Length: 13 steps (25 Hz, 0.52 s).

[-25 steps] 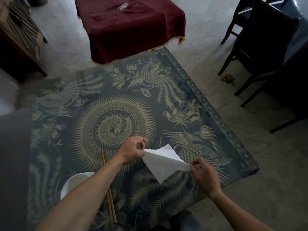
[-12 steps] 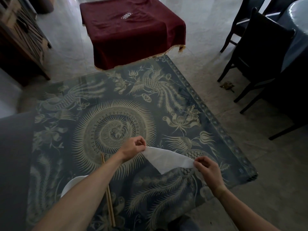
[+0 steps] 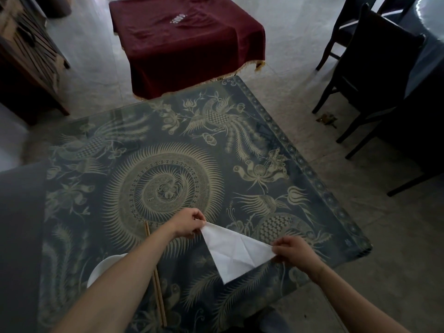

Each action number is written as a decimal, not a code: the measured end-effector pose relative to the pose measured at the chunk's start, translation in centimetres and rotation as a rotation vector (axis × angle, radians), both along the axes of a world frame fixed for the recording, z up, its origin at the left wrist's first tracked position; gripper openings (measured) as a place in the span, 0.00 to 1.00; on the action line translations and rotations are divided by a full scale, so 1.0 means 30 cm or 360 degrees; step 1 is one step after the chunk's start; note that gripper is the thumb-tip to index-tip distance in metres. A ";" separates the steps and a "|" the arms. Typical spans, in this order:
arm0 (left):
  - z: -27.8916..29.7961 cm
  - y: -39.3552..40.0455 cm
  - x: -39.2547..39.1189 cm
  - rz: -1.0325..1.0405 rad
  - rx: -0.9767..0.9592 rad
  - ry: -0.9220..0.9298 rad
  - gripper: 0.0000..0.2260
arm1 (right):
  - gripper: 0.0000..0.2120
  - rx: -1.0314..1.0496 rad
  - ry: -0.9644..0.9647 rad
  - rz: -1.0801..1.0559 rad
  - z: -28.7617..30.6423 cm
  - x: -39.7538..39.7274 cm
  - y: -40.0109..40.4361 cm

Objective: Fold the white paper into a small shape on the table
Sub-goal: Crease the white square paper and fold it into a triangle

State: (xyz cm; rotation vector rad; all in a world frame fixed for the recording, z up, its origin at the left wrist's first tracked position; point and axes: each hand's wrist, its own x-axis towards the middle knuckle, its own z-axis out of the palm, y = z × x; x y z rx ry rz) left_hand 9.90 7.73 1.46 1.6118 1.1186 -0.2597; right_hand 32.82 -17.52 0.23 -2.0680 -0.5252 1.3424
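Note:
The white paper point(image 3: 234, 252) is folded into a triangle with visible creases, its point aimed toward me, over the near right part of the patterned table point(image 3: 168, 150). My left hand point(image 3: 188, 223) pinches the triangle's upper left corner. My right hand point(image 3: 294, 254) pinches its right corner. The paper is stretched between both hands; whether it touches the tabletop I cannot tell.
A pair of wooden chopsticks point(image 3: 156, 280) lies beside a white bowl point(image 3: 101, 270), partly hidden under my left forearm. A maroon-draped table point(image 3: 187, 44) stands beyond, dark chairs point(image 3: 365, 68) at right, a wooden cabinet point(image 3: 26, 63) at left. The table's right edge point(image 3: 336, 207) is close to my right hand.
The paper went from a raised flap to a flat strip seen edge-on, and now shows as a flat triangle pointing toward me. Both hands kept their grip on its corners.

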 end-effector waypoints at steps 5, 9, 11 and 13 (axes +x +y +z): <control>-0.052 -0.036 0.027 -0.0393 0.0716 0.0310 0.03 | 0.04 -0.0091 -0.0826 0.0390 -0.034 -0.061 -0.007; -0.080 -0.039 0.059 -0.0391 0.0894 0.0341 0.04 | 0.03 -0.0151 -0.1126 0.0520 -0.028 -0.086 -0.018; -0.094 -0.034 0.075 -0.0399 0.0978 0.0320 0.04 | 0.07 -0.0177 -0.1195 0.0578 -0.029 -0.093 -0.020; -0.105 -0.024 0.085 -0.0400 0.1035 0.0292 0.05 | 0.10 -0.0197 -0.1195 0.0604 -0.030 -0.101 -0.018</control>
